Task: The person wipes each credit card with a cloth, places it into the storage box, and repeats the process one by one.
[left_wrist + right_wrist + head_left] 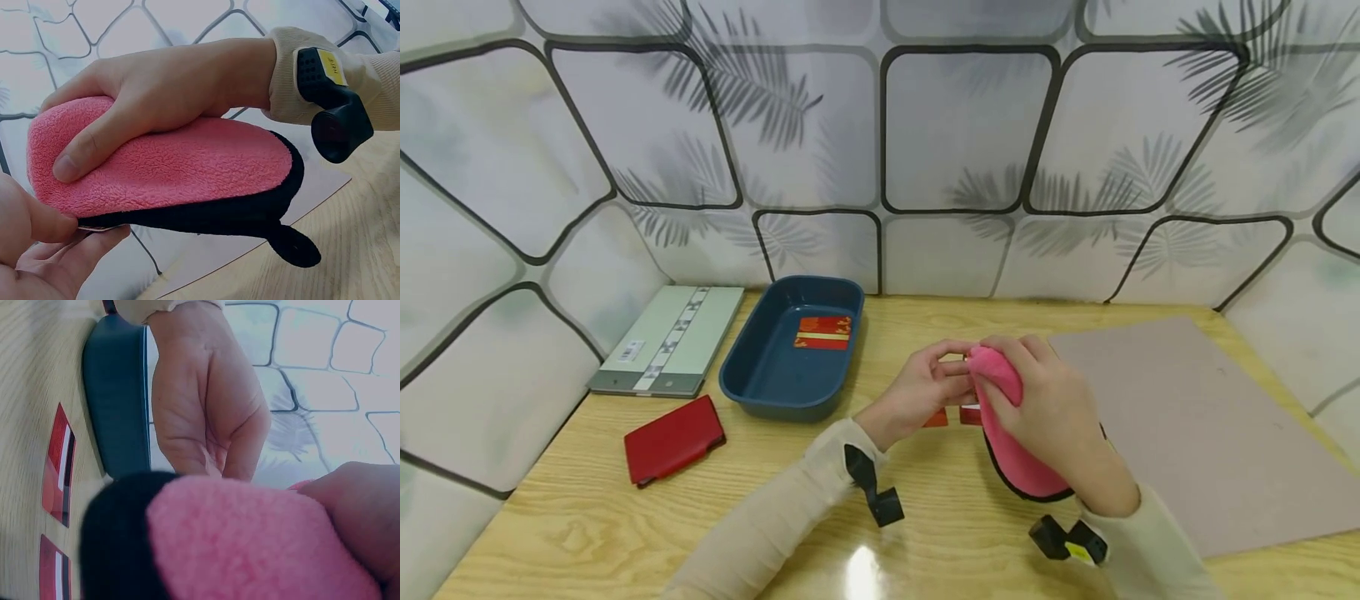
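My right hand [1048, 408] grips a folded pink fluffy cloth [1026, 454] with black edging. In the left wrist view the cloth [187, 169] has a black loop at one end, and the right thumb presses on its pink side. At the cloth's far end, the fingers of my left hand [925, 387] pinch a thin card [103, 229]. Only a narrow pale edge of that card shows; cloth and fingers hide the rest. Beneath the hands, two red cards [59, 464] with white stripes lie on the wooden table, partly covered in the head view.
A dark blue tray [786, 410] stands left of the hands, with a red and gold card [823, 333] inside. Farther left are a red wallet [674, 440] and a pale green notebook [658, 333]. A large grey-beige board [1210, 433] lies at the right.
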### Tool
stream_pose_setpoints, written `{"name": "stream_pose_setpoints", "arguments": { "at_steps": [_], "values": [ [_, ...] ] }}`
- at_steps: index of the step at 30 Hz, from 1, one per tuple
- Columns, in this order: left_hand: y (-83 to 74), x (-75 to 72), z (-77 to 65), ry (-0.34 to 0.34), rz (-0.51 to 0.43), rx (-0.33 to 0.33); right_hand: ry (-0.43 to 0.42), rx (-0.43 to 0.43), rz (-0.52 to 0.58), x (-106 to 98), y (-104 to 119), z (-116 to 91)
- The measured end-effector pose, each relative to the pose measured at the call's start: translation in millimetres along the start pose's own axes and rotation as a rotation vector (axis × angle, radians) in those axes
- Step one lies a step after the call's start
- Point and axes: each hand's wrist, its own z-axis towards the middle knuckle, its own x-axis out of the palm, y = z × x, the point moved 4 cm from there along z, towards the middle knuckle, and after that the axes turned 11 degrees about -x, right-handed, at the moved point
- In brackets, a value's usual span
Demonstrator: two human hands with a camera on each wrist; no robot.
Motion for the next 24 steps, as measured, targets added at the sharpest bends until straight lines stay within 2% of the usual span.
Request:
{"name": "stream_pose_setpoints", "arguments": {
  "at_steps": [5, 11, 18, 24],
  "values": [
    [0.4, -2.2, -0.3, -0.035, 0.007, -0.004, 0.023, 0.067, 0.006, 0.3, -10.7, -0.8],
    [-0.3, -4.2, 1.1, -0.065, 0.028, -0.005, 0.023, 0.131, -0.049, -5.5, -30.1, -2.6],
    [-1.0, -4.1, 0.6, -0.062, 0.025, -0.004, 0.028, 0.094, -0.115, -6.0, -30.4, -0.7],
    [0.0, -2.4, -0.1, -0.062, 0.019, -0.013, 0.034, 0.058, -0.096, -2.3, -18.7, 0.3]
  ]
}}
